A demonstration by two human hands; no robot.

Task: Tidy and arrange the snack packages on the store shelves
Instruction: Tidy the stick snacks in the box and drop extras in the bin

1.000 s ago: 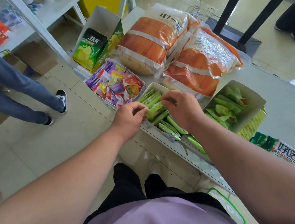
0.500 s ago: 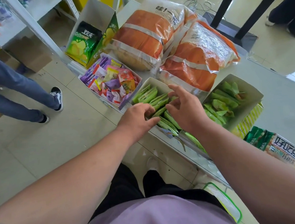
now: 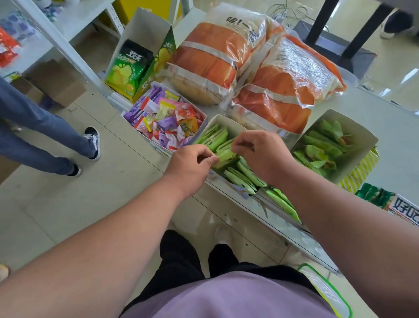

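Store floor, pale tiles, white shelf (image 3: 387, 109) running across in front of you. Your left hand (image 3: 189, 168) and right hand (image 3: 260, 154) meet over the open white box (image 3: 222, 122) at the shelf's front edge. Both sets of fingers (image 3: 209, 160) pinch one green packet (image 3: 224, 155) from either end, thumb against fingertips, neither released. More green packets (image 3: 245, 176) stand on edge just below your right fingers, in the same box; some lean and spill toward the shelf lip.

Handling guess: thin foil sachets, light, soft, slick, likely to slide or crumple if squeezed in the middle. Take them by the sealed end seams, lightly, and stand them upright against the row.

Beyond your fingers lie two big orange bread bags (image 3: 285, 82), touching each other. Left of your left fingers sits a box of mixed candies (image 3: 165, 119). Right of your right fingers, a second box of green packets (image 3: 328, 147). Another person's legs in jeans (image 3: 25, 123) stand on the floor, well apart to the left.
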